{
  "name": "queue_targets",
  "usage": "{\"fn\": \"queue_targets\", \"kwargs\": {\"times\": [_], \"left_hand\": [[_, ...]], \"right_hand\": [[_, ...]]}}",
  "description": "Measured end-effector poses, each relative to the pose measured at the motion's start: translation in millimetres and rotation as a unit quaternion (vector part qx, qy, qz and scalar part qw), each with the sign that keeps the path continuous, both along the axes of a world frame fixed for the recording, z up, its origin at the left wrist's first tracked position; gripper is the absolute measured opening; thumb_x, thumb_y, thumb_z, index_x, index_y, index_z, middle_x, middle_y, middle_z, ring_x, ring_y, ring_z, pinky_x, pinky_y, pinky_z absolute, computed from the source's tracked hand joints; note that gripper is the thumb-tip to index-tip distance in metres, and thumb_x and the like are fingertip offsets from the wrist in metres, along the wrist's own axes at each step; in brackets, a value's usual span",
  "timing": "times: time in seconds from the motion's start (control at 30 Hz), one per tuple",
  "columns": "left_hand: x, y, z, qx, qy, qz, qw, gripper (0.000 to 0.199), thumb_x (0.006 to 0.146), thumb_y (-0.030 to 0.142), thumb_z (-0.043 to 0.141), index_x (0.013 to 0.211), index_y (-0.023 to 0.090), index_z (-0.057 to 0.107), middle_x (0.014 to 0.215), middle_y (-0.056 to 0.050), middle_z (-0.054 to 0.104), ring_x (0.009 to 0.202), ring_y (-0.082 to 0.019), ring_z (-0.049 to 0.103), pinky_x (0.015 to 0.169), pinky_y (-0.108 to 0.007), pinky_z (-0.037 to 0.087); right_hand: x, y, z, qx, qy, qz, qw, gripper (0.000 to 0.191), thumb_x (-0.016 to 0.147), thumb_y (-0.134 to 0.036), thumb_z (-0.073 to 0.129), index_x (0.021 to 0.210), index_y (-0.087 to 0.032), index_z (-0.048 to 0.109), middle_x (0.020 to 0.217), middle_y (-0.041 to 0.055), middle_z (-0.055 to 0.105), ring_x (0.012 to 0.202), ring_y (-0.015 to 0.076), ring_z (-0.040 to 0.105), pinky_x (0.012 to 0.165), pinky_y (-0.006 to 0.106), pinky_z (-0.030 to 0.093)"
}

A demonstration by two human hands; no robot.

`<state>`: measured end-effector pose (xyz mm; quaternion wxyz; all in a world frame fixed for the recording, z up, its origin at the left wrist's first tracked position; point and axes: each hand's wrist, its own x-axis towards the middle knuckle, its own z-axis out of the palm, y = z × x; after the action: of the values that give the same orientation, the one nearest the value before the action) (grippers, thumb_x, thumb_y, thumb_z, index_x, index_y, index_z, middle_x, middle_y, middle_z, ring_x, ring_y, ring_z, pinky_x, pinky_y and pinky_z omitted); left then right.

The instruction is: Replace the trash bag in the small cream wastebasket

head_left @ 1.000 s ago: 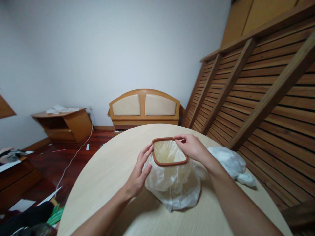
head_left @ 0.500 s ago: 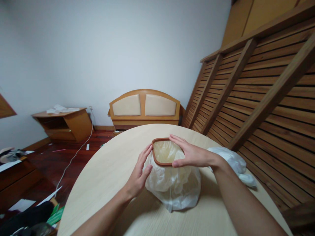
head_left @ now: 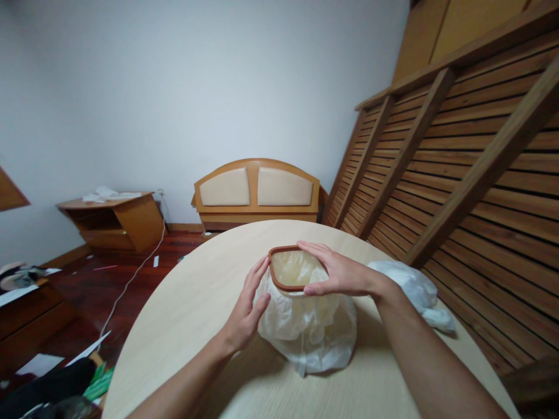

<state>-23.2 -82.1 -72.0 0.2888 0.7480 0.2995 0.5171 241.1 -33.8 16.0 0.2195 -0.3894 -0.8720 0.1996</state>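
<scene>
A small waste bin lined with a translucent white plastic bag (head_left: 312,337) stands upright on the round table (head_left: 187,326). A brown squared rim ring (head_left: 288,287) sits around its mouth, and the bag hangs loosely down outside below it. My right hand (head_left: 338,270) spans the ring's right side, thumb on the near edge and fingertips on the far edge. On the left, my left hand (head_left: 247,311) has its fingers stretched out, fingertips against the ring's left side and thumb apart beside the bag. Pale yellowish lining shows inside the mouth.
A crumpled white plastic bag (head_left: 406,285) lies at the table's right, behind my right forearm. Wooden slatted panels (head_left: 471,174) lean along the right side. Beyond the table stand a headboard (head_left: 253,186) and a low cabinet (head_left: 111,221). A cable (head_left: 131,279) crosses the floor.
The brown ring and my right hand have shifted very slightly left. My left hand stays almost where it was, and the bin has not moved noticeably.
</scene>
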Motion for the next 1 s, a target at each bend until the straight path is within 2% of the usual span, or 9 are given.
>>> {"fn": "queue_targets", "kwargs": {"times": [0.27, 0.5, 0.73, 1.0], "left_hand": [[-1.5, 1.1, -0.8, -0.003, 0.003, 0.003, 1.000, 0.056, 0.102, 0.045, 0.048, 0.155, 0.033, 0.037, 0.166, -0.005, 0.030, 0.155, -0.028, 0.022, 0.128, -0.051, 0.015], [-1.9, 3.0, -0.9, 0.013, 0.020, 0.001, 1.000, 0.054, 0.103, 0.043, 0.046, 0.156, 0.035, 0.035, 0.166, -0.004, 0.030, 0.154, -0.027, 0.023, 0.127, -0.051, 0.016], [-1.7, 2.1, 1.3, 0.005, 0.013, 0.006, 1.000, 0.055, 0.101, 0.044, 0.050, 0.154, 0.032, 0.039, 0.164, -0.007, 0.033, 0.153, -0.028, 0.025, 0.127, -0.052, 0.017], [0.7, 4.4, 0.7, -0.015, -0.021, 0.071, 0.997, 0.046, 0.104, 0.047, 0.042, 0.145, 0.028, 0.049, 0.155, -0.008, 0.045, 0.148, -0.027, 0.036, 0.125, -0.051, 0.023]], "right_hand": [[1.6, 1.5, -1.4, 0.006, 0.016, 0.003, 1.000, 0.106, 0.070, -0.070, 0.077, 0.154, -0.016, 0.041, 0.160, 0.0191, 0.039, 0.148, 0.0367, 0.036, 0.123, 0.057, 0.026], [0.8, 0.1, 0.1, 0.001, -0.003, -0.003, 1.000, 0.110, 0.069, -0.072, 0.077, 0.155, -0.014, 0.039, 0.161, 0.0200, 0.037, 0.149, 0.0364, 0.034, 0.124, 0.055, 0.025], [0.8, 0.6, -3.3, 0.015, 0.005, -0.001, 1.000, 0.108, 0.068, -0.070, 0.079, 0.154, -0.016, 0.041, 0.160, 0.0195, 0.039, 0.148, 0.0365, 0.036, 0.123, 0.055, 0.027], [-11.4, -6.1, 2.4, 0.017, -0.006, -0.004, 1.000, 0.111, 0.066, -0.073, 0.078, 0.154, -0.015, 0.042, 0.159, 0.0202, 0.040, 0.148, 0.0391, 0.034, 0.123, 0.057, 0.027]]}}
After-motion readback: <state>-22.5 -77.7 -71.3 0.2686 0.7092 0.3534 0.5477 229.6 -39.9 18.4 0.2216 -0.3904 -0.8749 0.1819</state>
